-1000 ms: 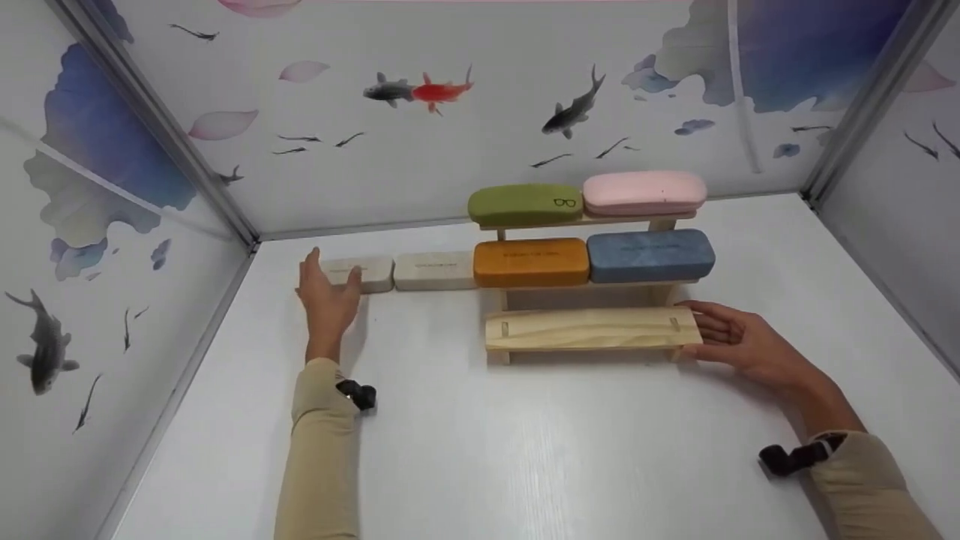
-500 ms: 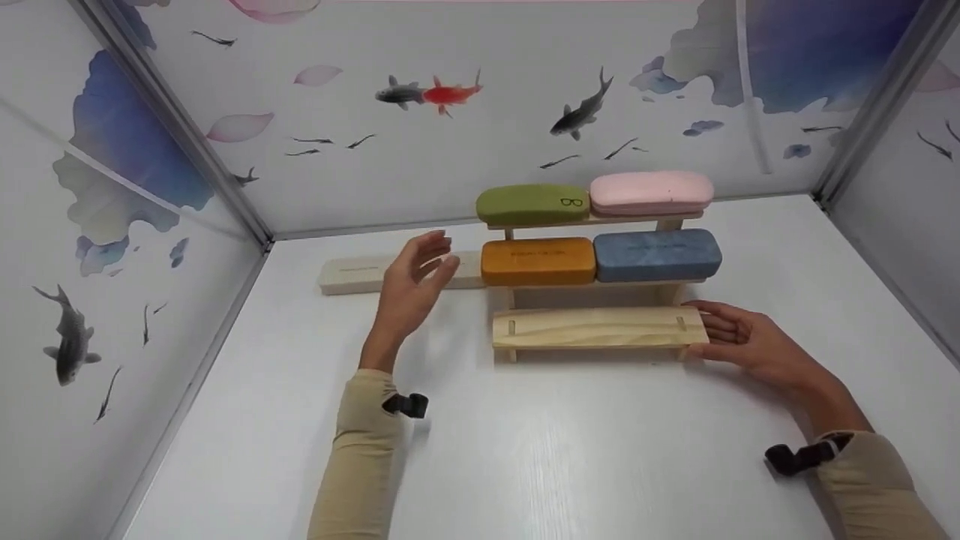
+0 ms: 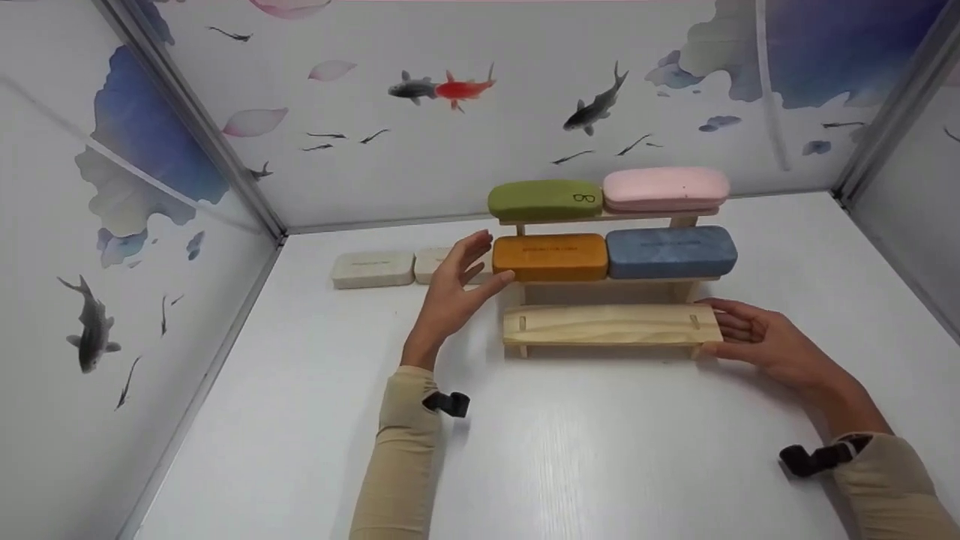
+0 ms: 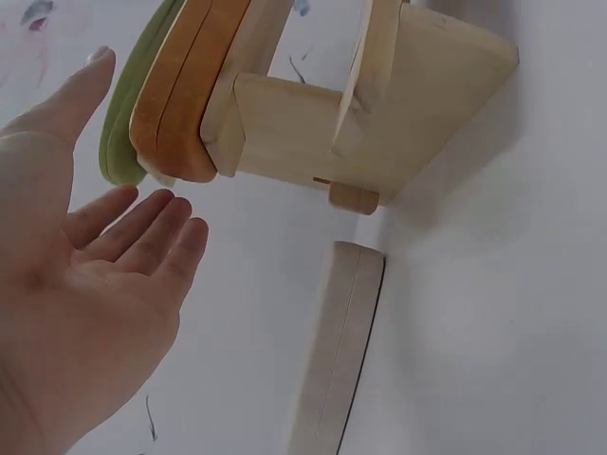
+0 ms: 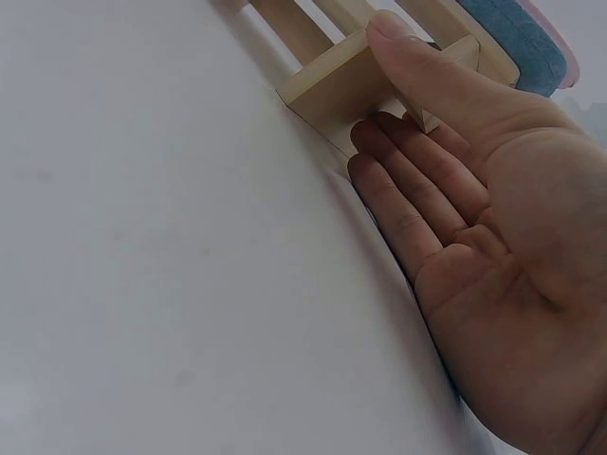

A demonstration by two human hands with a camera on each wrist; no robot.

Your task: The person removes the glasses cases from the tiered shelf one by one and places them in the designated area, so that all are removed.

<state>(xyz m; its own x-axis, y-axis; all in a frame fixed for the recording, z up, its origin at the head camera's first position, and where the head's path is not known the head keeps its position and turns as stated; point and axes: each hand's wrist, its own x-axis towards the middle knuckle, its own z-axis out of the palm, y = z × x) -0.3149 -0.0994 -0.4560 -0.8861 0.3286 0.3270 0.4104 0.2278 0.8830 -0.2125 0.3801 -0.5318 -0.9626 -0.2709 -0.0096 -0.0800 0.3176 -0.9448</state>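
A three-tier wooden rack (image 3: 611,324) carries glasses cases: a green case (image 3: 544,199) and a pink case (image 3: 667,189) on top, an orange case (image 3: 551,257) and a blue case (image 3: 671,253) on the middle tier. Its lowest board is bare. My left hand (image 3: 452,292) is at the left end of the orange case, thumb in front, fingers extended; the left wrist view shows nothing in the palm. My right hand (image 3: 772,349) holds the right end of the lowest board, thumb at the front corner and fingers along the side panel (image 5: 346,90).
Two beige cases lie end to end on the white table left of the rack; one beige case (image 3: 373,270) is in full view, the other beige case (image 3: 430,264) partly behind my left hand. Panels with painted fish (image 3: 461,90) enclose the back and sides.
My left hand has left the far-left beige case and moved right to the orange case. My right hand stays at the rack. The view has shifted slightly, and the cases keep their places.
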